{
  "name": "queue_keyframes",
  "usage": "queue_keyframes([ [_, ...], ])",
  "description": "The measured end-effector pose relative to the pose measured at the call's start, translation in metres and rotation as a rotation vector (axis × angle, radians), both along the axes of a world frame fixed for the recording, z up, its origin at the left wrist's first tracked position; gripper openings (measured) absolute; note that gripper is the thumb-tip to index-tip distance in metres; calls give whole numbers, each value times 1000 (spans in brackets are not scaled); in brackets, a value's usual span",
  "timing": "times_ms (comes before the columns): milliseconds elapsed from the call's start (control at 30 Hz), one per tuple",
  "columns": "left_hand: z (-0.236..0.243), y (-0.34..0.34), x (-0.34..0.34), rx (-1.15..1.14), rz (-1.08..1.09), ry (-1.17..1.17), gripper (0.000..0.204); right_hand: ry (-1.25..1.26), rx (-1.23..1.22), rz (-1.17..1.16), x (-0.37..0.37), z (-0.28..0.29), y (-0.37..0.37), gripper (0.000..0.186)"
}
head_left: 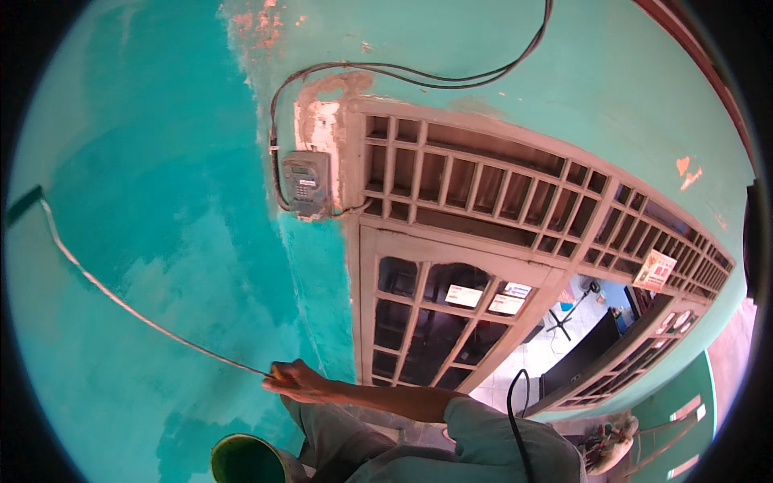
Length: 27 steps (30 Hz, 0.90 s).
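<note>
My right hand [296, 381] is closed around the end of a long, thin pole, pale and splashed with paint. This pole belongs to a paint roller [149, 322], which curves up to the far left. Its dark teal roller head [24, 206] lies against the wall [177, 241] at the left rim of the view. Fresh, deeper teal covers part of that wall in uneven patches over lighter green. Below my right hand is a bucket [251, 463] with a green, paint-stained inside, partly cut off by the lower edge. My left hand is out of view.
A grey electric meter [308, 181] with black cables [419, 78] is fixed beside the door frame. Right of the wall are a glazed wooden door [427, 314] and slatted transoms [483, 177]. An open doorway [576, 322] shows a standing fan inside. A dark cord [515, 419] hangs near my sleeve.
</note>
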<state>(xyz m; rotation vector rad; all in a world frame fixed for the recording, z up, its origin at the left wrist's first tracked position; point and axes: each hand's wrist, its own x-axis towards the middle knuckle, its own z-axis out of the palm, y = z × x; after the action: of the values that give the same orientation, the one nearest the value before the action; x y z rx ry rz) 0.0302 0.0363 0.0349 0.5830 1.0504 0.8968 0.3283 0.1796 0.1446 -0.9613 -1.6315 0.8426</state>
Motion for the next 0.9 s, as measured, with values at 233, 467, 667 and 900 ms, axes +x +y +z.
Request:
queue_keyframes([
  [233,-22,-20,-18,-183,138,-371,52,31,94,287,-43,86,-7,40],
  [467,-16,-28,-21,-119,114,-355,50,-61,303,475,-73,157,-8,43],
  [667,-11,-29,-14,-82,123,-321,47,-185,351,637,-100,197,7,46],
  [900,2,-36,-6,-29,175,-322,45,-269,427,897,-172,228,-5,46],
])
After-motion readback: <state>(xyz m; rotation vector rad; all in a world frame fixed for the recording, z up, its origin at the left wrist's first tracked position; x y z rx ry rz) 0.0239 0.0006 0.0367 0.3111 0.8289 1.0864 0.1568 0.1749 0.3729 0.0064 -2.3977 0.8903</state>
